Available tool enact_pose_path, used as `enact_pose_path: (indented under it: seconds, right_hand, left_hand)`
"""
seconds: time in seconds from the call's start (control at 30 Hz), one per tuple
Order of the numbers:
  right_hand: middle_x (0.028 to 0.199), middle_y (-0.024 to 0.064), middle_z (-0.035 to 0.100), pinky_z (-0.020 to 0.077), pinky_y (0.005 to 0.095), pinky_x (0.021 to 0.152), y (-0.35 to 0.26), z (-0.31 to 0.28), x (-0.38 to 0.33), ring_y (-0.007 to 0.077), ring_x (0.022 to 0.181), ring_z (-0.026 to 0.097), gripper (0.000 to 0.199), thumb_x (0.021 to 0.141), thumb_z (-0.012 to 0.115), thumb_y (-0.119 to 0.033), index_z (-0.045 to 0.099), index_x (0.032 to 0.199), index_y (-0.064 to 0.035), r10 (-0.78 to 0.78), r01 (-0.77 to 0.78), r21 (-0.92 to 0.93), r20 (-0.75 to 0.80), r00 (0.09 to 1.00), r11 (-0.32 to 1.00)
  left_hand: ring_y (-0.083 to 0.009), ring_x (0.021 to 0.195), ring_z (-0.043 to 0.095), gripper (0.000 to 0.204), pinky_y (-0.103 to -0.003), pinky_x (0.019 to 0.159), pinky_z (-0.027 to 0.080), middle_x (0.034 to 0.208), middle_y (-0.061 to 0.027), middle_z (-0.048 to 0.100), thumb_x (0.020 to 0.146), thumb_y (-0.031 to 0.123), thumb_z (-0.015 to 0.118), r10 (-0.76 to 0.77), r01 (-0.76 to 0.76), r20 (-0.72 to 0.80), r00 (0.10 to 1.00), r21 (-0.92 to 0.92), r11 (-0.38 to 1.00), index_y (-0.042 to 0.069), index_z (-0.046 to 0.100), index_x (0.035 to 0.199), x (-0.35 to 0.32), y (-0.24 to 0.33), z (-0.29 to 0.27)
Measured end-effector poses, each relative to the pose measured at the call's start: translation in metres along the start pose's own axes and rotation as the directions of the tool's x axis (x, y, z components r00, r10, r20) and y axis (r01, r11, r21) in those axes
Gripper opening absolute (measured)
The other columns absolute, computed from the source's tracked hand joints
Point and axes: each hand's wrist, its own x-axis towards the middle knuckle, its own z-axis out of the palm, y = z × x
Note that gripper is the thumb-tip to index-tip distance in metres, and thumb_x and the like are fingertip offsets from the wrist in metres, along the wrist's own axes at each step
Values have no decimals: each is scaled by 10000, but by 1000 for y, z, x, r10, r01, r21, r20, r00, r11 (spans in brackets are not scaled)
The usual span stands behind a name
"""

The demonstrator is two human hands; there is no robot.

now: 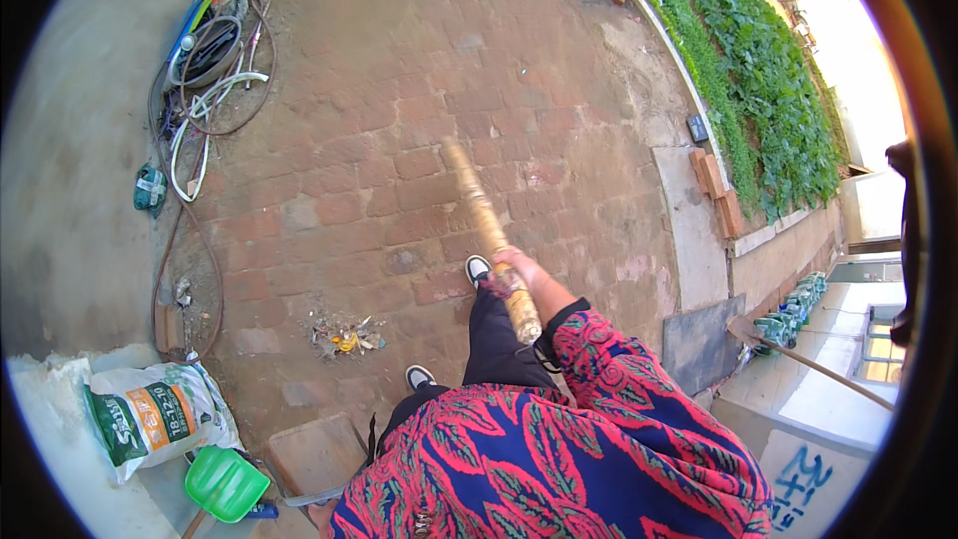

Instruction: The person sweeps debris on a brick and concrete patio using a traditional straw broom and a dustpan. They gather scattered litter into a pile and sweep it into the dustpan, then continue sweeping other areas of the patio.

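My right hand is closed around a tan banded stick, thick and pale at its near end. The stick slants away over the brick paving, and its far end is blurred. Only a small part of my left hand shows at the lower edge, beside a brown flat panel with a greyish rim. Its fingers are mostly hidden by my sleeve and the frame edge, so what it holds cannot be made out. A small heap of litter with a yellow scrap lies left of my feet.
A white and green sack and a green scoop-like pan stand at lower left. Coiled hoses lie along the left wall. A planted bed with loose bricks borders the right. A long-handled shovel leans at right.
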Motion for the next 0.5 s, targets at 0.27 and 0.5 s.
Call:
enact_pose_path:
  seconds: [0.27,0.5]
  right_hand:
    - [619,116,525,440,367,429,-148,-171,40,236,495,520,277,663,519,-222,407,864,-68,-15,83,127,-462,887,989]
    - [653,145,472,447,404,485,-192,-192,100,276,540,514,269,703,470,-156,316,890,-41,191,-120,208,-366,911,971]
  left_hand:
    - [-151,660,499,321,-288,584,423,747,-64,522,535,-18,595,-178,180,-107,978,17,983,-8,487,837,-31,151,51]
    - [-129,665,467,314,-270,618,412,718,-24,469,530,-43,592,-124,123,-17,992,-66,990,67,439,782,-39,221,78]
